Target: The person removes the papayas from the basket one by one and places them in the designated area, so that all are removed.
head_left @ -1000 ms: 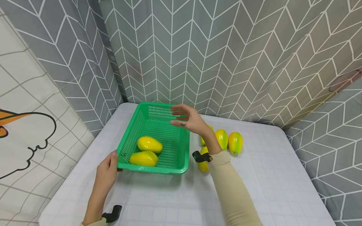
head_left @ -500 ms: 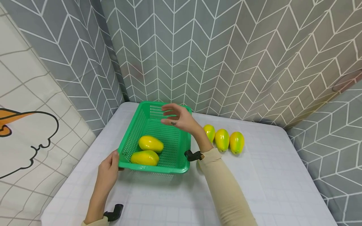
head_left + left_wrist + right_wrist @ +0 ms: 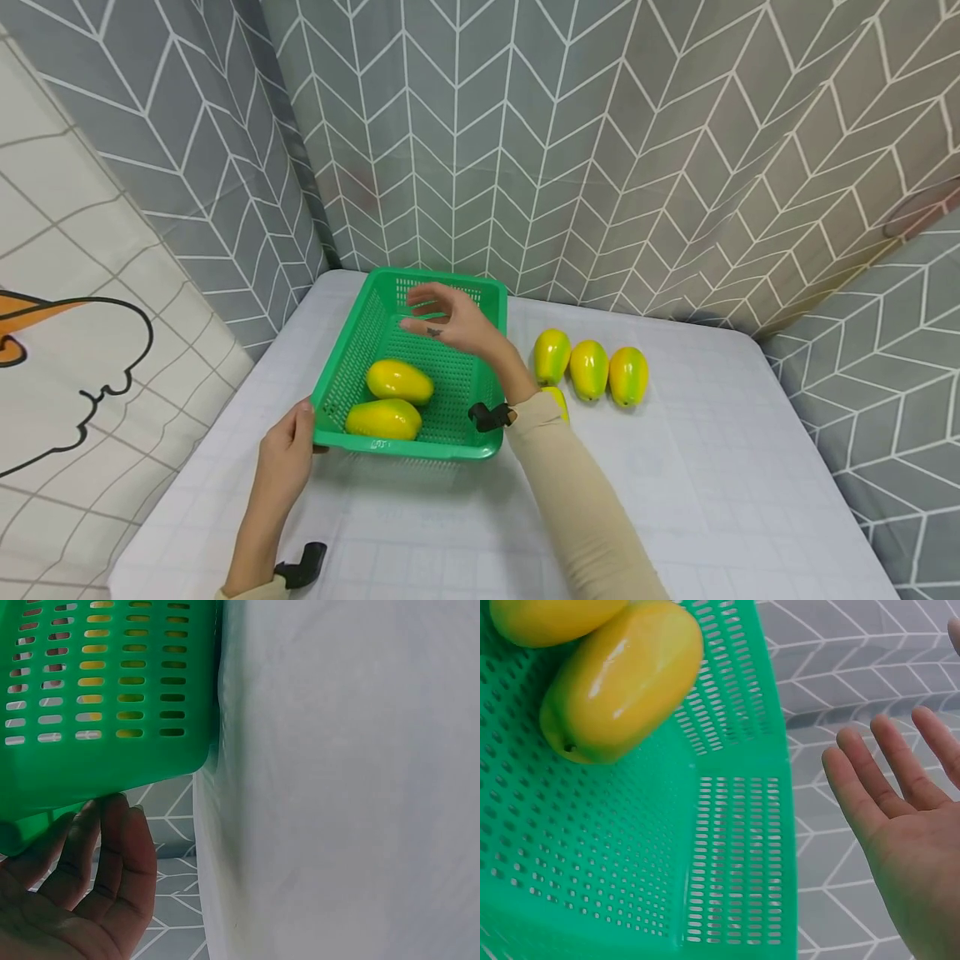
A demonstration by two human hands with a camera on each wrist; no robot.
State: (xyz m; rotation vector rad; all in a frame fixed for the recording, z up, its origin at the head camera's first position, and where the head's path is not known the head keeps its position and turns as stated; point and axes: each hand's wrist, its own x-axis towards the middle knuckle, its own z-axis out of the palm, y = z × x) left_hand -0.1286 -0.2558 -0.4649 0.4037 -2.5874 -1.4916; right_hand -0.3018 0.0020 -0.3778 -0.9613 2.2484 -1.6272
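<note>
My left hand (image 3: pixel 283 454) grips the near left corner of a green plastic basket (image 3: pixel 408 451), thumb over the rim and fingers beneath it. In the left wrist view, those fingertips (image 3: pixel 116 801) curl up against the underside of the rim. Two glossy yellow papayas lie side by side in the basket's near left part, one farther back (image 3: pixel 400 381) and one at the front (image 3: pixel 383 419). My right hand (image 3: pixel 453 321) hovers above the back right of the basket, holding nothing. Its fingers (image 3: pixel 900 761) are spread and loosely bent in the right wrist view.
Right of the basket, several yellow-green papayas (image 3: pixel 588 370) lie on the white-covered table (image 3: pixel 720 467). One nearer papaya (image 3: pixel 557 401) is partly hidden by my right sleeve. A grey patterned curtain (image 3: pixel 480 150) hangs behind the table.
My right hand has moved left over the basket, its forearm uncovering papayas on the table. The left hand keeps its grip on the corner, and the two papayas inside stay put.
</note>
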